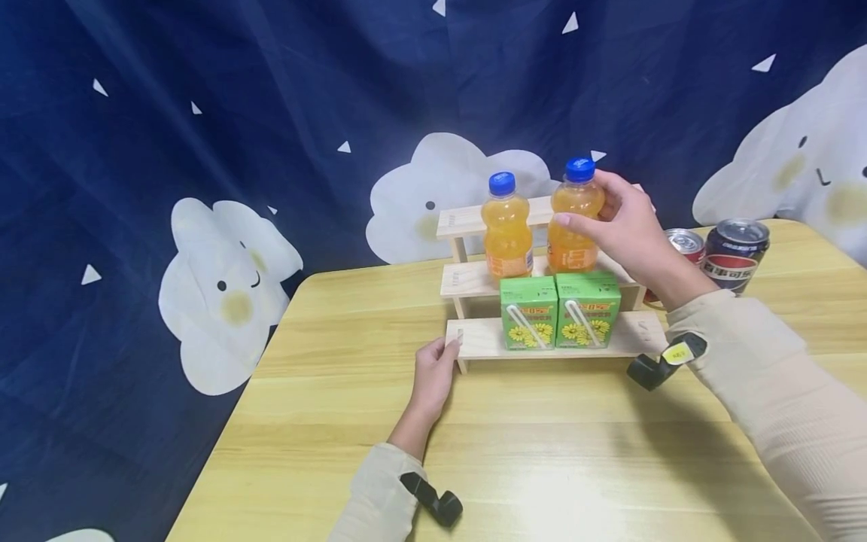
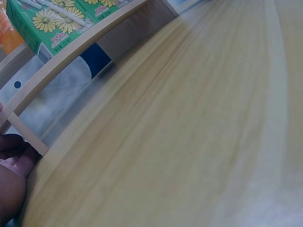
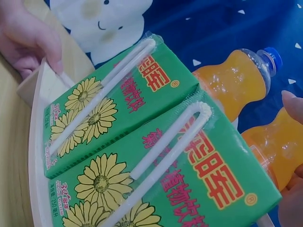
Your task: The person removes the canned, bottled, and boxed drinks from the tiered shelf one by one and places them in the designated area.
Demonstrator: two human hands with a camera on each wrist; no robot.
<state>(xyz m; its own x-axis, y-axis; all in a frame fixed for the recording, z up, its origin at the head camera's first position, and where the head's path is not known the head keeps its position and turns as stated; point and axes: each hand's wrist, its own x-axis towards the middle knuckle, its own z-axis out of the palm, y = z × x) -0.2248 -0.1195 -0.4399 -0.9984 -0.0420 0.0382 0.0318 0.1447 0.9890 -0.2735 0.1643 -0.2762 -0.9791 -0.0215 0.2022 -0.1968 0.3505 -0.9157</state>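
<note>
In the head view my right hand (image 1: 626, 218) holds an orange drink bottle (image 1: 574, 214) with a blue cap, thumb in front and fingers round the far side. That bottle stands upright at the middle tier of a wooden three-step rack (image 1: 477, 335). To its left a matching orange bottle (image 1: 508, 237) is on the same tier. Two green drink cartons (image 1: 530, 312) with straws stand side by side on the lowest step. My left hand (image 1: 433, 376) grips that step's left end, thumb on top; its other fingers are partly hidden below, by the rack leg (image 2: 29, 135).
Right of the rack stand a dark blue cola can (image 1: 734, 252) and a red can (image 1: 685, 245), the red one partly behind my right wrist. The rack rests on a wooden table (image 1: 325, 376). A blue curtain (image 1: 305, 90) with clouds hangs behind.
</note>
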